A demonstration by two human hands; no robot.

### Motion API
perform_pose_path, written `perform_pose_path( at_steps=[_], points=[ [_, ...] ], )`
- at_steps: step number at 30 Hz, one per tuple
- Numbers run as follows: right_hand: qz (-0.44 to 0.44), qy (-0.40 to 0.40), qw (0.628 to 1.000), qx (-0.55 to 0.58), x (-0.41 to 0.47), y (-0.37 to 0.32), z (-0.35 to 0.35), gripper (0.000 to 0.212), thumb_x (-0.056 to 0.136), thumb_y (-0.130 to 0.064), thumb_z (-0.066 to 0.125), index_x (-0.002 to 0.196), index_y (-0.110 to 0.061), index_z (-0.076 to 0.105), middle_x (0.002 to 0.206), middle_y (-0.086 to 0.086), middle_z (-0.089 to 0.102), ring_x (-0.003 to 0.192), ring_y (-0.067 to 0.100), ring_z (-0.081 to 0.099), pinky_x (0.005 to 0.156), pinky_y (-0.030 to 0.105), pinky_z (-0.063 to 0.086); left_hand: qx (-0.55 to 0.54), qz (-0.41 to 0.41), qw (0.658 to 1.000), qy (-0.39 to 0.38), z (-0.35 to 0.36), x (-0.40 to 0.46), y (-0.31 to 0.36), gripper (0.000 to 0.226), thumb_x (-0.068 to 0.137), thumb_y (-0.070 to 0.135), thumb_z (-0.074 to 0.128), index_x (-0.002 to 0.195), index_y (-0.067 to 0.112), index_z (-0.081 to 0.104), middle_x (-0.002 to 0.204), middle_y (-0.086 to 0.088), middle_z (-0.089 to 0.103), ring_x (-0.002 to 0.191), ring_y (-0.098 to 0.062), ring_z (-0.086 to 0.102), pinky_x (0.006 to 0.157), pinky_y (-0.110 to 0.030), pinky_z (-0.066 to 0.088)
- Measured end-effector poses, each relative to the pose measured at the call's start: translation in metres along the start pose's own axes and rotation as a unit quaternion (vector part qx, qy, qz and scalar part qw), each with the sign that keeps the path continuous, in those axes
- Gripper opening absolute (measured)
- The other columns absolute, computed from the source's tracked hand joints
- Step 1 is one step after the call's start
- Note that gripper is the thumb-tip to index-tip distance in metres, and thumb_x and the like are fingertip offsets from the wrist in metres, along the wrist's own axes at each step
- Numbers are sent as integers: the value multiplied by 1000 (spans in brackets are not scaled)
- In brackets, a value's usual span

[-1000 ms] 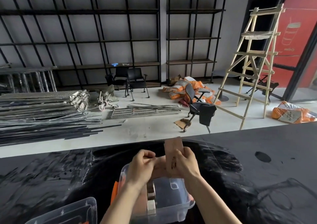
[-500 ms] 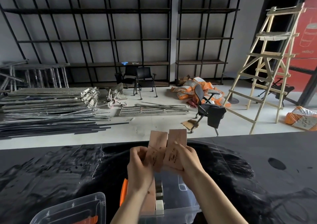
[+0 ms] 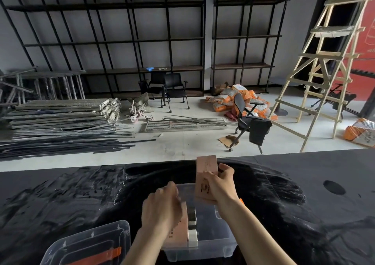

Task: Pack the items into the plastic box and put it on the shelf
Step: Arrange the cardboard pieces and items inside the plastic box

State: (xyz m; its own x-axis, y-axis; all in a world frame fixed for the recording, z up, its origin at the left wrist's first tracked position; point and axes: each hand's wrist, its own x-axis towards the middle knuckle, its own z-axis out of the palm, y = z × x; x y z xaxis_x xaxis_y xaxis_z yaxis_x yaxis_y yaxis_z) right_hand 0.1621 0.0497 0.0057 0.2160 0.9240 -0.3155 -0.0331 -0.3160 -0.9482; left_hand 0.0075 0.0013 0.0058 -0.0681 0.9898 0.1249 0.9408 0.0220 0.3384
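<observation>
A clear plastic box (image 3: 213,244) stands open on the black table in front of me. My right hand (image 3: 221,183) holds a flat pink packet (image 3: 205,175) upright over the box's far side. My left hand (image 3: 162,208) is lower, over the box's left part, its fingers closed on another pink packet (image 3: 178,232) that stands on edge inside the box. Beside that packet several grey and white flat items (image 3: 192,224) stand in the box. The left hand is blurred.
The box's clear lid (image 3: 89,244) with orange clips lies on the table at the lower left. Beyond the black table (image 3: 304,183) the floor holds metal bars, office chairs, orange sacks and a wooden ladder (image 3: 324,72). Black shelving (image 3: 142,70) lines the back wall.
Both hands held the pink packets together above the box. Now they have parted: the left hand has gone down into the box with one packet, the right stays up with the other.
</observation>
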Motion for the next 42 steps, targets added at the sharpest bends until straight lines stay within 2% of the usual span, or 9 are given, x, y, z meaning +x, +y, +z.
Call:
perform_pose_path(
  at_steps=[2, 6, 12, 20, 27, 33, 36, 39, 42],
  points=[
    [5, -12, 1000, -7, 1, 4, 1, 42, 87, -22, 69, 125, -18, 50, 105, 10, 69, 96, 27, 69, 83, 54, 62, 105, 7, 992, -62, 3, -3, 8, 11, 96, 20, 53, 99, 21, 63, 97, 2, 73, 93, -19, 71, 71, -29, 49],
    [7, -28, 999, -23, -2, 11, 4, 30, 89, -21, 67, 117, -21, 56, 102, 7, 70, 92, 24, 68, 67, 37, 57, 299, 18, 933, -197, 20, -2, 23, 45, 93, 33, 63, 132, 13, 52, 126, -6, 65, 117, -25, 61, 104, -40, 45],
    [8, -31, 999, -32, -1, 11, -2, 26, 91, -19, 65, 115, -21, 57, 101, 7, 70, 93, 24, 67, 67, 36, 54, 293, 28, 928, -226, 21, -3, 28, 47, 93, 23, 60, 136, 16, 43, 126, -7, 64, 119, -27, 59, 103, -42, 44],
    [1, -31, 998, -46, -7, 16, -9, 28, 93, -18, 61, 120, -20, 55, 105, 5, 68, 92, 23, 66, 68, 38, 56, 113, -83, 965, -220, 26, -5, 26, 72, 86, 10, 66, 147, 19, 28, 158, -18, 16, 137, -45, 37, 109, -48, 42],
    [-9, -23, 998, -52, -11, 16, -8, 32, 95, -21, 61, 126, -22, 52, 114, 6, 67, 101, 25, 66, 84, 49, 61, 77, -113, 974, -181, 34, -8, 23, 82, 80, 24, 78, 145, 20, 28, 156, -15, 22, 140, -43, 32, 105, -42, 42],
    [-17, -18, 998, -66, -9, 15, -9, 34, 94, -20, 63, 126, -18, 53, 117, 8, 68, 103, 28, 67, 86, 49, 61, 110, -65, 988, -88, 26, -9, 21, 68, 81, 34, 73, 137, 17, 37, 131, -10, 56, 125, -33, 52, 98, -38, 46],
    [-3, -16, 999, -46, -7, 17, -9, 28, 92, -17, 63, 119, -14, 58, 110, 12, 70, 98, 30, 70, 75, 51, 64, 21, -65, 997, -47, 8, -4, 18, 53, 77, 27, 76, 121, 22, 47, 114, -3, 65, 106, -25, 64, 84, -32, 55],
    [50, -31, 998, 32, -8, 12, -7, 14, 90, -17, 59, 102, -9, 64, 91, 14, 69, 81, 30, 69, 46, 31, 55, -108, -86, 990, -17, -12, 3, 14, 45, 63, 32, 74, 99, 33, 48, 100, 8, 56, 82, -10, 60, 60, -20, 41],
    [86, -71, 991, 73, -8, 6, -3, 16, 88, -16, 57, 91, -7, 70, 81, 16, 67, 73, 31, 66, 47, 29, 52, -285, -74, 955, 34, -11, 7, 15, 42, 61, 24, 82, 92, 34, 56, 103, 8, 56, 83, -1, 58, 61, -15, 42]
  ],
)
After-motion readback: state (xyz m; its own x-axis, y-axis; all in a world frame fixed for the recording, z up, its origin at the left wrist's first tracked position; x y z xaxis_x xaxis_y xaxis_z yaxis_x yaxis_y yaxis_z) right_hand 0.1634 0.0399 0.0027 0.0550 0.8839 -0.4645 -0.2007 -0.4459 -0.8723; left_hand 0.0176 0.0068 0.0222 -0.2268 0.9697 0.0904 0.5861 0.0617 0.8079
